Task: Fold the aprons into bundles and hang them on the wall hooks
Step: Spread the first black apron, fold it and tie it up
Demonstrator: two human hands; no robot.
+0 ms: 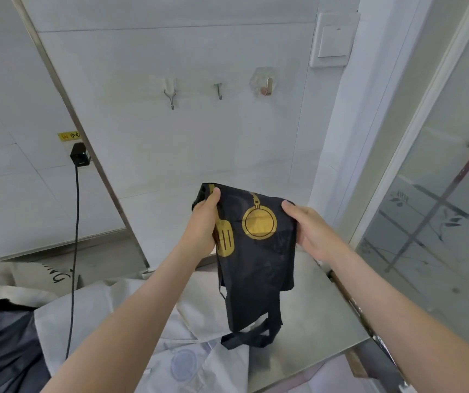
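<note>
I hold the folded black apron (256, 265) over the worktop (327, 313), left hand (202, 231) and right hand (312, 231) pinching its top corners between fingers (213, 197), wall hooks (219, 90) above them.

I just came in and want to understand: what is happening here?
A person holds a folded black apron up with both hands, the left hand gripping its left edge and the right hand its right edge. Its strap hangs down to the steel table. The three wall hooks ahead are bare. Other cloths lie on the table to the left.
</note>
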